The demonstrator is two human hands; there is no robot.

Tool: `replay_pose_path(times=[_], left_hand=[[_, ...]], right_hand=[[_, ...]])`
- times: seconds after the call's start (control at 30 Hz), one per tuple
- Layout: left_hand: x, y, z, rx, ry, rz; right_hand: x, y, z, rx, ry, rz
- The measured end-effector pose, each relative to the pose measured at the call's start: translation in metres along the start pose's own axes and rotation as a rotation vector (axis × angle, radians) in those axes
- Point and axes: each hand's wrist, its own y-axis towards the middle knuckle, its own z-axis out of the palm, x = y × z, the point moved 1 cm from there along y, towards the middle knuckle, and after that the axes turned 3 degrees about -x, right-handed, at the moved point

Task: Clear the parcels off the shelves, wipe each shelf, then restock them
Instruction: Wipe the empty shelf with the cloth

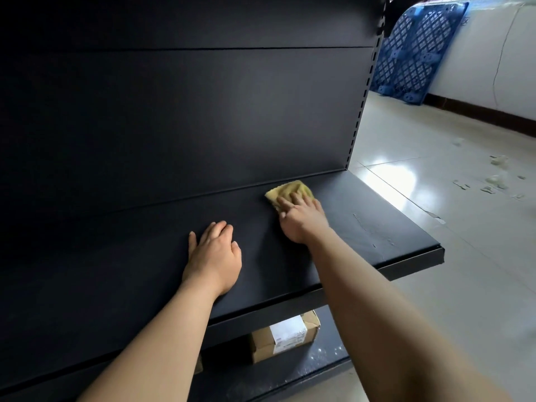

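A black metal shelf (145,271) stretches across the view with no parcels on it. My right hand (301,219) presses a yellow cloth (290,190) flat onto the shelf near its back edge, fingers straight over the cloth. My left hand (214,253) rests palm down on the bare shelf, to the left of the cloth and nearer the front. On the lower shelf (290,378), below the front lip, sits a brown cardboard parcel (285,338) with a white label, partly hidden by the upper shelf.
The black back panel (188,111) rises behind the shelf, with a slotted upright (365,91) at its right end. Pale tiled floor (435,184) lies to the right, with scraps of litter (499,178). A blue plastic pallet (417,50) leans against the white wall.
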Motion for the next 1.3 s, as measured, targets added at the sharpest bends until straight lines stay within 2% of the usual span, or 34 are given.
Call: replay_pose_path(times=[0.2,0.37,0.47,0.6,0.67,0.77,0.87,0.97,1.07,1.13,1.3], left_hand=[[0.001,0.003,0.003,0.003,0.029,0.013],[-0.007,0.001,0.001,0.005,0.048,0.104],[-0.022,0.002,-0.001,0.041,0.014,0.215],[-0.034,-0.002,-0.007,0.062,0.007,0.193],[-0.05,-0.007,-0.004,0.067,-0.03,0.204],[-0.083,-0.014,0.013,0.084,-0.1,0.256],[-0.096,-0.015,0.026,0.039,-0.153,0.233],[-0.094,-0.014,0.031,-0.015,-0.172,0.228],[-0.095,-0.015,0.032,-0.016,-0.196,0.231],[-0.094,-0.016,0.03,-0.006,-0.213,0.225],[-0.093,-0.016,0.029,-0.011,-0.24,0.224]], right_hand=[[-0.081,-0.028,-0.013,0.016,0.01,0.324],[-0.101,-0.061,-0.017,0.008,0.038,0.429],[-0.076,-0.075,-0.013,0.006,0.026,0.383],[-0.032,-0.097,-0.002,-0.015,0.012,0.144],[-0.041,-0.102,-0.007,0.005,0.047,0.109],[-0.09,-0.111,-0.02,-0.027,0.015,0.238],[-0.121,-0.126,-0.023,-0.067,0.029,0.405],[-0.093,-0.132,-0.012,-0.127,0.049,0.386],[-0.062,-0.145,0.0,-0.179,0.052,0.218],[-0.072,-0.147,-0.004,-0.178,0.073,0.168],[-0.146,-0.139,-0.021,-0.165,0.102,0.359]])
